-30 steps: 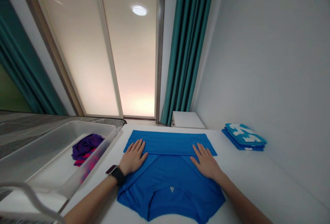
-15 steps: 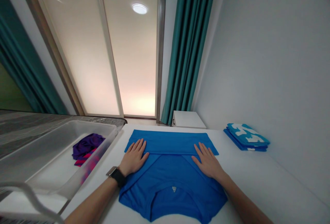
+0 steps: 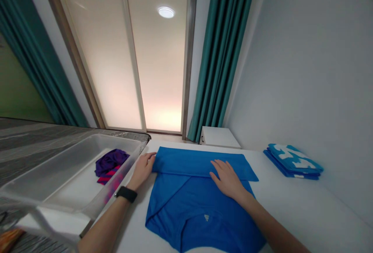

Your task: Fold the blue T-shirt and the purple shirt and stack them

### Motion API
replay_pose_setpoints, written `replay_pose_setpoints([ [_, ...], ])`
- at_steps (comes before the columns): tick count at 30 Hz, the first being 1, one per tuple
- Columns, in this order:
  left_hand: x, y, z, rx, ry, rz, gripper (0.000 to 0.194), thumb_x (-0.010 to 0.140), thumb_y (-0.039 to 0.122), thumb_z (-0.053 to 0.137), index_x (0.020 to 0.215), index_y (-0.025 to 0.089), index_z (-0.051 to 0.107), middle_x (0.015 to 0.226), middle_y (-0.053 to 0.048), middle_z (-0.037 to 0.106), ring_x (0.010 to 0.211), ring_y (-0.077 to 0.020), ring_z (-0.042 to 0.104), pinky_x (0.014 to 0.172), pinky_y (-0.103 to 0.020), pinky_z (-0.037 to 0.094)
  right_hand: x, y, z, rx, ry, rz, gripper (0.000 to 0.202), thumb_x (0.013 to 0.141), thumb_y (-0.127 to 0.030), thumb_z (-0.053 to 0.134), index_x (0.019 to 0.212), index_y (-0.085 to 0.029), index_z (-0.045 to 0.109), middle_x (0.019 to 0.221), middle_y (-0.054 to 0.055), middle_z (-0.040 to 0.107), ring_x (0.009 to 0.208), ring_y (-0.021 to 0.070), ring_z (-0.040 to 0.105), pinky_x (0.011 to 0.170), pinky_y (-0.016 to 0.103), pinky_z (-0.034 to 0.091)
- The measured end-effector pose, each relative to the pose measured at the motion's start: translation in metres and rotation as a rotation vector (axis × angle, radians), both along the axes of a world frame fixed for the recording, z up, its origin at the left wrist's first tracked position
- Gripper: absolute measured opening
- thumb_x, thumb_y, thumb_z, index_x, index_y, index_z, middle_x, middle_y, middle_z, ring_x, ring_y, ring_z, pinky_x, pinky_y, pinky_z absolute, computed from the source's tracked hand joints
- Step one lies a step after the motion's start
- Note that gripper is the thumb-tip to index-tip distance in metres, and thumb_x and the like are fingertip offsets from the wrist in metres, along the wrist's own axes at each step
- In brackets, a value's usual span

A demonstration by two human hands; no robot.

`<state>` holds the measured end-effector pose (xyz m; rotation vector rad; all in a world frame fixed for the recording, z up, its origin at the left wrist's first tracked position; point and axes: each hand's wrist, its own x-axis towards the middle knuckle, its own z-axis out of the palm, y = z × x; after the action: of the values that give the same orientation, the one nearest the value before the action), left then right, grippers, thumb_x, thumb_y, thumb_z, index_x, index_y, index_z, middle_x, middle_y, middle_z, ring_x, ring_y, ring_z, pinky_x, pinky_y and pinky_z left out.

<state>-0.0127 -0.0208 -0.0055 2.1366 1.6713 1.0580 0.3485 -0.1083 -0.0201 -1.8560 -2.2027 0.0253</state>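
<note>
A blue T-shirt lies on the white table with its neckline toward me and sleeves tucked in. Its far end is turned over into a straight band. At the band's left edge is my left hand, wearing a black watch band at the wrist; its fingers are extended and touch the cloth's side. I cannot see a firm grip there. My right hand rests palm down across the band's lower edge, right of centre, fingers spread.
A translucent plastic bin on the left holds a purple garment and a red-and-purple striped cloth. Folded blue-and-white clothes are stacked at the right by the wall. Beyond the white table stands a small white cabinet.
My left hand has slid left off the top of the band to its side edge. My right hand has shifted inward on the shirt. The view has turned slightly left.
</note>
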Motion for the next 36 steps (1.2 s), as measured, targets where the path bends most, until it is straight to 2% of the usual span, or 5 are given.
replay_pose_setpoints([
  [4, -0.008, 0.002, 0.002, -0.091, -0.158, 0.101, 0.042, 0.086, 0.040, 0.035, 0.099, 0.017, 0.068, 0.100, -0.011, 0.072, 0.101, -0.0278, 0.064, 0.093, -0.042, 0.048, -0.079, 0.019, 0.020, 0.079, 0.085, 0.265, 0.029, 0.094, -0.029, 0.049, 0.117, -0.020, 0.063, 0.114, 0.008, 0.066, 0.111, 0.0221, 0.056, 0.106, 0.039, 0.033],
  [8, -0.008, 0.003, -0.004, -0.122, -0.199, 0.134, 0.040, 0.085, 0.038, 0.035, 0.096, 0.017, 0.067, 0.092, -0.010, 0.072, 0.096, -0.0270, 0.066, 0.090, -0.041, 0.049, -0.150, 0.041, 0.028, 0.106, 0.074, 0.381, 0.015, 0.092, -0.025, 0.055, 0.103, -0.022, 0.064, 0.101, 0.004, 0.066, 0.100, 0.0212, 0.056, 0.091, 0.035, 0.039],
  [15, -0.011, 0.011, -0.015, -0.144, -0.318, 0.174, 0.040, 0.088, 0.036, 0.032, 0.097, 0.016, 0.065, 0.088, -0.008, 0.071, 0.089, -0.0232, 0.067, 0.082, -0.036, 0.052, -0.214, 0.067, 0.024, 0.176, -0.019, 0.444, 0.014, 0.089, -0.031, 0.061, 0.097, -0.020, 0.062, 0.101, 0.008, 0.063, 0.101, 0.0248, 0.053, 0.085, 0.038, 0.040],
  [26, -0.015, 0.018, -0.021, -0.121, -0.429, 0.205, 0.040, 0.089, 0.036, 0.033, 0.100, 0.014, 0.064, 0.087, -0.009, 0.070, 0.081, -0.0205, 0.066, 0.075, -0.032, 0.052, -0.230, 0.071, 0.017, 0.179, -0.028, 0.424, 0.010, 0.087, -0.016, 0.055, 0.095, -0.018, 0.062, 0.100, 0.011, 0.064, 0.099, 0.0262, 0.055, 0.080, 0.037, 0.043],
  [36, -0.008, 0.034, -0.024, -0.164, -0.186, 0.188, 0.032, 0.085, 0.019, 0.045, 0.110, 0.012, 0.063, 0.084, -0.007, 0.070, 0.079, -0.0198, 0.066, 0.074, -0.031, 0.049, -0.189, 0.122, 0.033, 0.086, 0.789, 0.116, 0.012, 0.086, -0.027, 0.045, 0.083, -0.022, 0.057, 0.077, 0.001, 0.066, 0.077, 0.0196, 0.063, 0.073, 0.030, 0.045],
])
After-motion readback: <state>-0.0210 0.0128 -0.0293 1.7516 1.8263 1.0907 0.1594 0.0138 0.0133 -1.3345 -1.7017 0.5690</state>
